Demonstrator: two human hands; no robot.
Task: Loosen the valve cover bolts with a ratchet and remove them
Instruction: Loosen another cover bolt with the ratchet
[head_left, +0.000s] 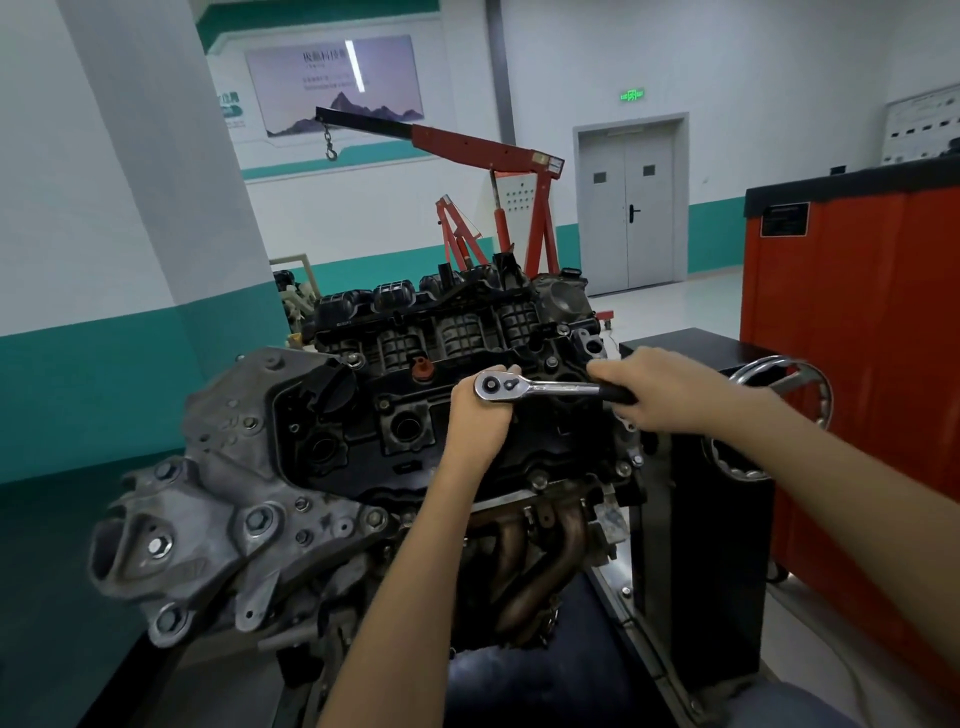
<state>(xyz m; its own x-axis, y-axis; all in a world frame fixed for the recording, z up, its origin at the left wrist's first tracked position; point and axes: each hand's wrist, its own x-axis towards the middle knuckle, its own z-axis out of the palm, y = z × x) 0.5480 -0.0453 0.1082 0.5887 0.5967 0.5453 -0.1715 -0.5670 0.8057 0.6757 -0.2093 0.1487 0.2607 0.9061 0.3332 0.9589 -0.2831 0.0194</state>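
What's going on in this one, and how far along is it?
A person is working a ratchet on the black valve cover of an engine. The right hand grips the handle, while the left hand holds the ratchet head from below, over the middle of the cover. Several bolts along the cover's near edge sit in place. What is under the head is hidden.

Above the engine (249, 499) the air is open. Just right of the engine, a black box (701, 545) and its handwheel (763, 364) crowd the side. A pillar (171, 182) stands behind its left.
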